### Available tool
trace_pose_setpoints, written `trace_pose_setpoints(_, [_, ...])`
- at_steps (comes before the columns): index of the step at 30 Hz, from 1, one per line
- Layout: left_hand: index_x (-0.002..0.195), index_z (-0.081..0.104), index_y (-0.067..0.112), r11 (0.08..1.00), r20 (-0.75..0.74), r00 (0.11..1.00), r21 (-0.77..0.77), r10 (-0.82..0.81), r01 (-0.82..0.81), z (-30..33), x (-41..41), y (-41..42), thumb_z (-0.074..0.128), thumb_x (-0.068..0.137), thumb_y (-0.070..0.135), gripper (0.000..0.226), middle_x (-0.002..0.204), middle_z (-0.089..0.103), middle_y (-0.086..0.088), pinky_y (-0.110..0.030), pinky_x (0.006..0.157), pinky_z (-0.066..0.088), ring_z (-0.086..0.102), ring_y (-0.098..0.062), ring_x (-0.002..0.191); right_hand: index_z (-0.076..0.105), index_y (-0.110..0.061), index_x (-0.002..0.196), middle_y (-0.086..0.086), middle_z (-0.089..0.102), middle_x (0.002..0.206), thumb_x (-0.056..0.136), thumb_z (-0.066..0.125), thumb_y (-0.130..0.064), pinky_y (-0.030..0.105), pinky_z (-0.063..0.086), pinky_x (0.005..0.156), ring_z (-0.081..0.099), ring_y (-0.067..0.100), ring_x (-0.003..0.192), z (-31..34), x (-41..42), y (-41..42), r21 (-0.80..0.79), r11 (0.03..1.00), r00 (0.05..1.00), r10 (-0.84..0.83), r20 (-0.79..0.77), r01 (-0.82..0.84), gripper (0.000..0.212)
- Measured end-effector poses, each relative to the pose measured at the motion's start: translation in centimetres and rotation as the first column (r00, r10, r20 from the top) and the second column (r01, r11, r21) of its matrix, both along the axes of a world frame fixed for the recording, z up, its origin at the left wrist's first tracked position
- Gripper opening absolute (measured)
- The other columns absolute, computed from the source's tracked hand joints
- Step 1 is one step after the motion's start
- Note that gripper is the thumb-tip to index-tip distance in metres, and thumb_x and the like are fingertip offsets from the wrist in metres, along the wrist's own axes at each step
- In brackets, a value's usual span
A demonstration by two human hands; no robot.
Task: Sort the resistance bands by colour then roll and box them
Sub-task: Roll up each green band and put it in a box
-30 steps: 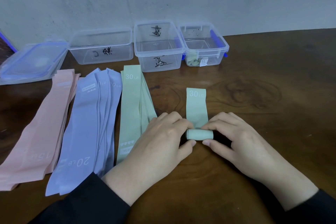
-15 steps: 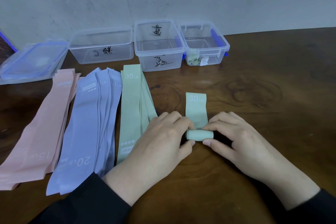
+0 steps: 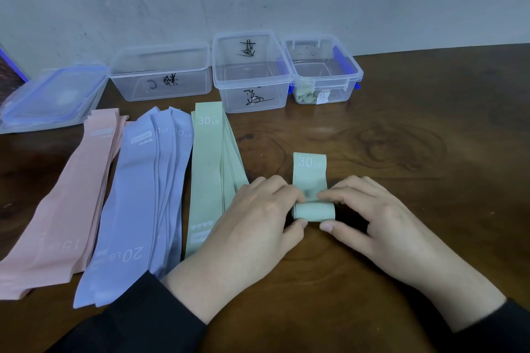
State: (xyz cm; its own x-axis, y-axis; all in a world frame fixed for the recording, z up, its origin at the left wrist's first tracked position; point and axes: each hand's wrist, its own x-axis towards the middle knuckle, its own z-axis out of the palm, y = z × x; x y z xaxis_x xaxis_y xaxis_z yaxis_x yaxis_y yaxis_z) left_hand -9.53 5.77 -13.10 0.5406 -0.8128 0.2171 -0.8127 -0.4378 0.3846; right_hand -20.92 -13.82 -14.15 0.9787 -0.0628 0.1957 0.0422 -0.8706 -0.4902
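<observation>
we find a pale green flat elastic resistance band (image 3: 309, 175) lying on the dark brown wooden table (image 3: 415, 152), its near end wound into a tight roll and its far end, marked "30 lb", lying flat and pointing toward the boxes. the left hand (image 3: 252, 226) pinches the left end of the roll between thumb and curled fingers; the right hand (image 3: 370, 218) pinches the right end likewise, fingers narrow on the roll. both sleeves are black.

to the left we note three sorted stacks of flat bands: a pink stack (image 3: 60, 209) marked "15", a lilac-blue stack (image 3: 134, 203) marked "20 lb", and a pale green stack (image 3: 209, 175) marked "30 lb", side by side; the left hand overlaps the near end of the green stack.

along the wall stand three clear plastic boxes: a wide left box (image 3: 160, 71), a middle box (image 3: 252, 71) with black handwriting, and a right box (image 3: 324, 69) with blue clips holding a rolled pale green item. a clear lid with blue trim (image 3: 51, 94) lies at far left.
</observation>
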Motion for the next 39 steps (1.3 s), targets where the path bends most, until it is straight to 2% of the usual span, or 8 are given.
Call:
trace_pose_setpoints(7, [0.126, 0.060, 0.030, 1.000, -0.020, 1.000, 0.000, 0.010, -0.010, -0.09, 0.03, -0.01, 0.057, 0.096, 0.043, 0.033, 0.112, 0.054, 0.016, -0.027, 0.089, 0.045, 0.044, -0.003, 0.099, 0.067, -0.033, 0.121, -0.026, 0.054, 0.114, 0.093, 0.057, -0.052, 0.031, 0.050, 0.092, 0.054, 0.009, 0.111, -0.13, 0.07, 0.01, 0.001, 1.000, 1.000, -0.005, 0.005, 0.005, 0.035])
trace_pose_setpoints(12, [0.120, 0.060, 0.030, 1.000, -0.011, 1.000, 0.007, 0.007, -0.007, 0.03, -0.01, 0.02, 0.053, 0.098, 0.042, 0.027, 0.109, 0.053, 0.017, -0.027, 0.087, 0.044, 0.043, -0.005, 0.097, 0.064, -0.032, 0.130, -0.026, 0.054, 0.117, 0.093, 0.055, -0.054, 0.027, 0.048, 0.095, 0.053, 0.009, 0.113, -0.02, -0.02, 0.06, -0.006, 1.000, 1.000, -0.004, -0.001, 0.004, 0.044])
trace_pose_setpoints(16, [0.126, 0.060, 0.030, 1.000, -0.013, 1.000, 0.010, 0.007, -0.007, -0.02, -0.01, 0.00, 0.053, 0.098, 0.043, 0.032, 0.110, 0.053, 0.017, -0.027, 0.088, 0.044, 0.043, -0.004, 0.098, 0.065, -0.035, 0.123, -0.027, 0.054, 0.115, 0.090, 0.057, -0.055, 0.029, 0.050, 0.092, 0.053, 0.008, 0.112, 0.04, 0.08, 0.11, -0.024, 1.000, 1.000, -0.008, -0.010, 0.008, 0.039])
trace_pose_setpoints(20, [0.125, 0.058, 0.031, 1.000, -0.019, 1.000, 0.012, 0.006, -0.006, -0.06, 0.00, -0.02, 0.057, 0.096, 0.043, 0.032, 0.111, 0.053, 0.018, -0.026, 0.088, 0.042, 0.041, -0.003, 0.098, 0.067, -0.031, 0.125, -0.025, 0.055, 0.115, 0.095, 0.055, -0.052, 0.031, 0.049, 0.092, 0.054, 0.010, 0.110, -0.16, 0.06, 0.01, -0.006, 1.000, 1.000, 0.000, -0.004, 0.000, 0.039])
trace_pose_setpoints(24, [0.123, 0.060, 0.030, 1.000, -0.006, 1.000, 0.012, 0.001, -0.001, -0.01, -0.06, 0.06, 0.054, 0.097, 0.043, 0.029, 0.108, 0.052, 0.017, -0.028, 0.087, 0.044, 0.042, -0.005, 0.097, 0.063, -0.035, 0.128, -0.026, 0.054, 0.116, 0.090, 0.057, -0.058, 0.029, 0.051, 0.092, 0.053, 0.007, 0.112, 0.04, 0.07, 0.11, 0.003, 1.000, 1.000, -0.011, 0.004, 0.011, 0.045])
trace_pose_setpoints(27, [0.124, 0.061, 0.031, 1.000, -0.008, 1.000, 0.008, 0.003, -0.003, -0.04, -0.04, -0.01, 0.053, 0.096, 0.045, 0.032, 0.108, 0.053, 0.017, -0.027, 0.087, 0.044, 0.043, -0.005, 0.098, 0.064, -0.036, 0.122, -0.025, 0.055, 0.114, 0.089, 0.058, -0.056, 0.032, 0.052, 0.088, 0.054, 0.008, 0.109, 0.02, 0.11, 0.08, -0.002, 1.000, 1.000, -0.005, 0.011, 0.005, 0.039])
trace_pose_setpoints(32, [0.120, 0.058, 0.033, 1.000, -0.016, 1.000, 0.005, 0.002, -0.002, 0.07, -0.02, -0.01, 0.057, 0.095, 0.045, 0.029, 0.108, 0.053, 0.018, -0.030, 0.087, 0.045, 0.044, -0.005, 0.097, 0.067, -0.033, 0.124, -0.025, 0.055, 0.114, 0.093, 0.056, -0.055, 0.029, 0.050, 0.092, 0.054, 0.010, 0.111, -0.04, 0.05, 0.04, 0.005, 1.000, 1.000, 0.008, 0.012, -0.008, 0.039])
trace_pose_setpoints(39, [0.128, 0.058, 0.030, 1.000, -0.015, 1.000, -0.002, 0.008, -0.008, 0.10, -0.10, 0.02, 0.053, 0.095, 0.047, 0.037, 0.111, 0.053, 0.017, -0.026, 0.089, 0.044, 0.044, -0.004, 0.100, 0.065, -0.036, 0.122, -0.026, 0.054, 0.115, 0.091, 0.059, -0.054, 0.030, 0.050, 0.092, 0.054, 0.007, 0.112, 0.01, 0.07, 0.04, 0.003, 1.000, 1.000, -0.008, 0.009, 0.008, 0.036])
